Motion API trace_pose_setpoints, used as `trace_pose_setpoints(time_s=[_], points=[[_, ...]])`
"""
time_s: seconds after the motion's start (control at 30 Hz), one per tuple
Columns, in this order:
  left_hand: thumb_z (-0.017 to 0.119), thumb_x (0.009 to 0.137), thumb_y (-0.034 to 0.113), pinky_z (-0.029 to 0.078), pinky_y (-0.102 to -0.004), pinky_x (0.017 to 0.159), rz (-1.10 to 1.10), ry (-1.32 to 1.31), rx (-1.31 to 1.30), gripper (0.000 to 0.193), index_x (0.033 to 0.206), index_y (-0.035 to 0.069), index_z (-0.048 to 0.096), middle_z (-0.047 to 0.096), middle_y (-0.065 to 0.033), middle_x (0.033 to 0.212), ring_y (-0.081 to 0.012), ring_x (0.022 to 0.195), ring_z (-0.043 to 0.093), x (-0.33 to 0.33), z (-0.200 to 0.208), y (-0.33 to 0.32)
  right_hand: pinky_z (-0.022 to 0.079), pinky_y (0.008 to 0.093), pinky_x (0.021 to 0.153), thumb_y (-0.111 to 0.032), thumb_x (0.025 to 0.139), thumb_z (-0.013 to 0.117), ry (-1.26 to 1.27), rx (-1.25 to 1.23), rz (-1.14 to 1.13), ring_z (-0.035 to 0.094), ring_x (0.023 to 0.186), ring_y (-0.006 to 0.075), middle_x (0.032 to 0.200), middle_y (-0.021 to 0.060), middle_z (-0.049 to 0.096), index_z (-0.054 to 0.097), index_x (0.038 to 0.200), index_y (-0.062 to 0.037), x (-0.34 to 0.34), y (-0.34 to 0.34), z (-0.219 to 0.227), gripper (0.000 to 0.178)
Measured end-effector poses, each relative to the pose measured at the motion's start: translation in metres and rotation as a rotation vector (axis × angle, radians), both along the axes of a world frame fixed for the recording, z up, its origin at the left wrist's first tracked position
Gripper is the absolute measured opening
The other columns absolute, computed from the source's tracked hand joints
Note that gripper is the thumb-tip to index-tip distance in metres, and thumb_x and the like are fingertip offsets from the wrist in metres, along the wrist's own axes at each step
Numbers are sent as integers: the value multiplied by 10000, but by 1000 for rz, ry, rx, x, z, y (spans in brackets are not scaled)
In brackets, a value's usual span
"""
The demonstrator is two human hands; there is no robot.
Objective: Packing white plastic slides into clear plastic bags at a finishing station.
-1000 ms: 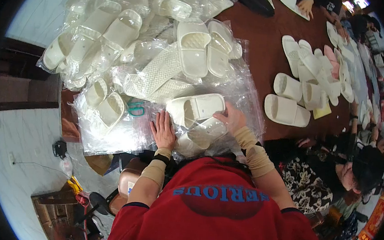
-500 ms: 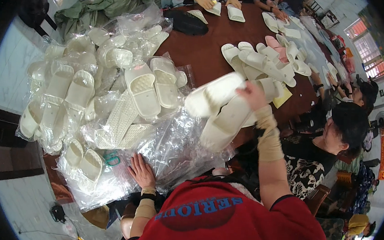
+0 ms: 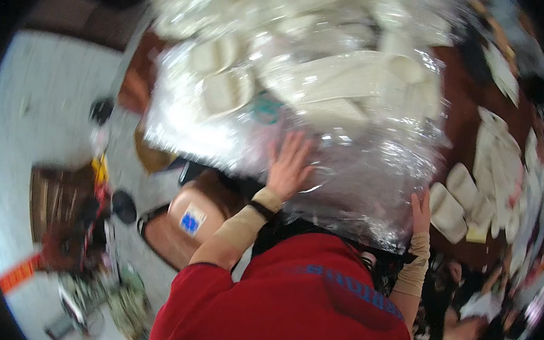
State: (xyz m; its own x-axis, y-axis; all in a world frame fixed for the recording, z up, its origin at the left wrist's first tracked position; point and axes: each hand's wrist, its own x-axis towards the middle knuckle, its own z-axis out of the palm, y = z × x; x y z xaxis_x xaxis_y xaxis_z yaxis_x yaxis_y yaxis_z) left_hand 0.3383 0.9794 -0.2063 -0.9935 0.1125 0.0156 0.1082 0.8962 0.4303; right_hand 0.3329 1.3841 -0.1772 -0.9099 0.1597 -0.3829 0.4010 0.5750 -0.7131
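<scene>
Clear plastic bags [image 3: 360, 190] lie in a stack along the table's near edge. My left hand [image 3: 290, 162] rests flat on them with its fingers spread. My right hand [image 3: 420, 213] is at the right edge of the bags, fingers stretched out and nothing seen in them. Just right of it lies a pair of white slippers [image 3: 447, 212]. Ahead of my left hand is a teal-handled tool [image 3: 266, 108], perhaps scissors, blurred. Beyond it are bagged white slippers [image 3: 227, 91], and more slippers [image 3: 337, 73] lie to their right under shiny plastic.
The brown table [image 3: 460, 89] carries a heap of bagged slippers at the far side and a loose pile of white slippers [image 3: 497, 162] on the right. A brown chair [image 3: 185, 217] stands close on my left. Another person [image 3: 464, 332] sits at lower right.
My view has swung to the left and down. The white slippers that my right hand held up are out of it, and that hand is now by the bags. My left hand still lies on the plastic.
</scene>
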Motion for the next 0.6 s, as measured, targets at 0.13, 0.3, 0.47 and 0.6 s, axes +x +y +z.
trace_pose_setpoints(time_s=[0.13, 0.3, 0.47, 0.6], points=[[636, 820, 315, 151, -553, 1101, 128, 49, 63, 716, 1428, 138, 303, 268, -110, 1487, -278, 1379, 238, 7, 9, -3, 344, 396, 1017, -465, 782, 692, 21, 70, -19, 456, 1207, 335, 1376, 221, 414, 306, 1390, 53, -7, 2, -37, 888], [663, 806, 314, 212, -503, 1090, 312, -7, 315, 763, 1435, 117, 280, 279, -128, 1467, -310, 1337, 295, 27, -4, 17, 398, 375, 949, -448, 761, 715, -44, 376, 73, 520, 1111, 314, 1288, 221, 503, 436, 1298, 81, -28, 47, -76, 804], [661, 816, 247, 265, -497, 1061, 369, 241, 297, 723, 1423, 96, 300, 334, -141, 1430, -337, 1286, 352, 56, 21, 14, 442, 306, 837, -276, 810, 697, 140, -98, 12, 570, 943, 206, 1035, 98, 633, 590, 1137, 24, -24, 60, -78, 457], [663, 770, 93, 376, -420, 1001, 429, 353, 340, 572, 1302, 62, 455, 450, -160, 1316, -359, 1191, 446, 95, 43, -25, 464, 278, 803, -143, 830, 672, 110, -175, -75, 571, 903, 157, 1013, 69, 626, 604, 1093, 30, -18, 57, -69, 322]])
